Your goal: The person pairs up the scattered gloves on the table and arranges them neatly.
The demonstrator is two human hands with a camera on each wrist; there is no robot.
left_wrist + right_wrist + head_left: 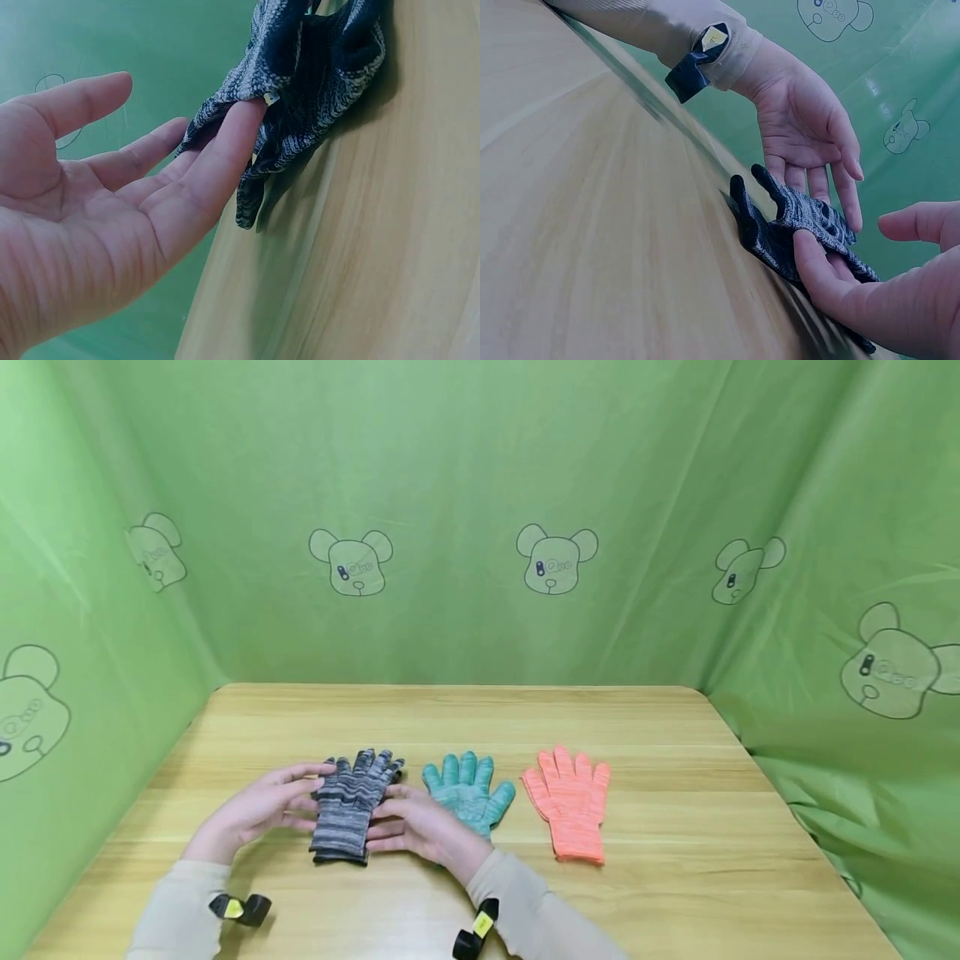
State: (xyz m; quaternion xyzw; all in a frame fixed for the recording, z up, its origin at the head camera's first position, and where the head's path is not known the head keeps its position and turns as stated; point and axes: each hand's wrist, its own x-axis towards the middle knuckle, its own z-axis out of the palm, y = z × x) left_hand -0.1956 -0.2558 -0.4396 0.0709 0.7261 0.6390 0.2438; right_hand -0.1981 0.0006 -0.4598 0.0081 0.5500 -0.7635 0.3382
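A pair of black-and-grey knitted gloves [348,806] lies stacked on the table, with a hand at each side. My left hand [266,803] reaches the gloves' left edge. In the left wrist view its nearly straight fingers [202,176] touch the knit from below, while the thumb stands apart. From the opposite side comes my right hand [420,827], its fingers at the gloves' right edge. The right wrist view shows those fingers [821,277] against the fabric [817,217] and the thumb away from it.
Teal gloves [467,789] lie just right of the dark pair, partly behind my right hand. Farther right are orange gloves [573,806]. The wooden table [712,827] is enclosed by green cloth walls [450,460] printed with bear heads.
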